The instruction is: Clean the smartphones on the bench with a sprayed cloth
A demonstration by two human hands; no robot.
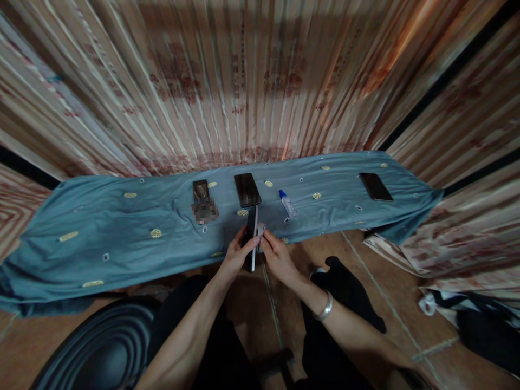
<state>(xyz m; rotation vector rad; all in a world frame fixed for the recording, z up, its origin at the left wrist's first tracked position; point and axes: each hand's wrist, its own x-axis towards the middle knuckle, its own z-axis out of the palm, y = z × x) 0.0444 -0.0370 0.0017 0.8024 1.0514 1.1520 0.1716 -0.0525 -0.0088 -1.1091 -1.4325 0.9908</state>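
Note:
My left hand [236, 250] is closed around a dark phone [252, 238], held upright and nearly edge-on above the front edge of the cloth-covered table. In my right hand [278, 254] is a small grey cloth [261, 230], pinched by the fingers and pressed near the phone's right side. Just beyond the held phone, a black phone [247, 189] lies flat on the blue-green cover. To its right rests a small clear bottle [288, 206] with a blue cap.
The table cover [134, 238] has yellow and white prints. Another dark phone [376, 186] lies at the right; a dark, partly blurred item [201, 189] lies left of the middle. Curtains [227, 81] hang behind. A ridged black round object [105, 346] stands at lower left.

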